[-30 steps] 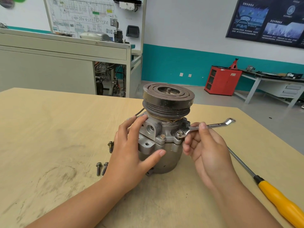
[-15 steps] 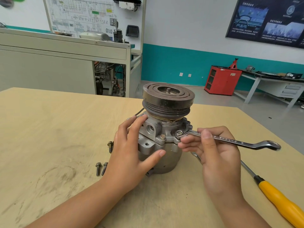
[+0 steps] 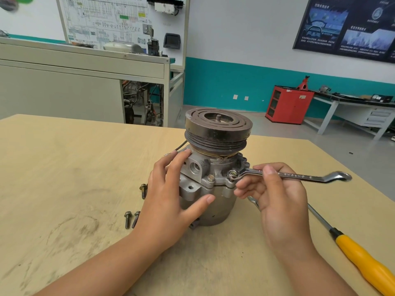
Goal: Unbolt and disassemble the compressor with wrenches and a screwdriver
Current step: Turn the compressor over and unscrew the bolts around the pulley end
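The head view looks forward and down, close over the table [image 3: 64, 167].

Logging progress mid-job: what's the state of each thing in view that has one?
Compressor: upright on the table, pulley on top, gripped by the left hand.
Ring wrench: ring end seated on a flange bolt, held by the right hand.
Neighbouring flange bolt: seated, untouched.
Three loose bolts: out, lying on the table.
Screwdriver: lying on the table, unheld.
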Tool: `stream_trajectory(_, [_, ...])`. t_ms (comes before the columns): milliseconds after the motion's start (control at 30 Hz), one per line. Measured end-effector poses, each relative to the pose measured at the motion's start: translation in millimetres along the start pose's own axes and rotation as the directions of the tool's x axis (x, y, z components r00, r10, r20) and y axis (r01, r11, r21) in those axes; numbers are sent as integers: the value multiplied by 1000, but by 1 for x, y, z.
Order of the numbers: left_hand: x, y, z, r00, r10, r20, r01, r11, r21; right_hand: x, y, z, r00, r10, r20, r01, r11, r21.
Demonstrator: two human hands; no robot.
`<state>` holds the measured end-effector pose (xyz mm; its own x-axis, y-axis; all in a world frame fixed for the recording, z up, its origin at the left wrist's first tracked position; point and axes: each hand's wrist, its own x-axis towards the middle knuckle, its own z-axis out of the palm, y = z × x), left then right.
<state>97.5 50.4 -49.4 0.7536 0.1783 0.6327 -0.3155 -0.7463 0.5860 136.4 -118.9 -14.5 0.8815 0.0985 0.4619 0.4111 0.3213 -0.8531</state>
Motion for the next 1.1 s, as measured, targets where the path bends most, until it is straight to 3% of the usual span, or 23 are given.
stream_trajectory(167, [0, 0, 0, 1000, 0, 7, 0, 1000, -1, 14, -5, -4, 942, 320, 104, -337, 900, 277])
stream_trajectory(267, [0, -1, 0, 1000, -5, 11, 5, 1000, 4, 20, -6, -5, 920, 379, 99, -388, 850, 356])
stream_trajectory(400, [0, -1, 0, 999, -26, 21, 26, 1000, 1, 18, -11, -7, 976, 214, -33, -183, 897, 402])
stream_trajectory(567, [0, -1, 1, 1000, -12, 5, 12, 1000, -1, 2, -11, -3, 994, -99, -45, 100, 994, 34])
stream_trajectory(767, [0, -1, 2, 1000, -18, 4, 18, 1000, 6, -15, 1, 4, 925, -377, 43, 363, 847, -388])
stream_trajectory(933, [0, -2, 2, 1000, -22, 1, 22, 1000, -6, -19, 3, 7, 881, -459, 110, 443, 724, -529])
stream_trajectory(1033, [0, -1, 2, 1000, -21, 2, 21, 1000, -6, -20, 4, 9, 896, -433, 95, 423, 771, -477])
stream_trajectory(1100, [0, -1, 1, 1000, -20, 1, 20, 1000, -6, -20, 2, 11, 937, -348, 31, 337, 874, -350])
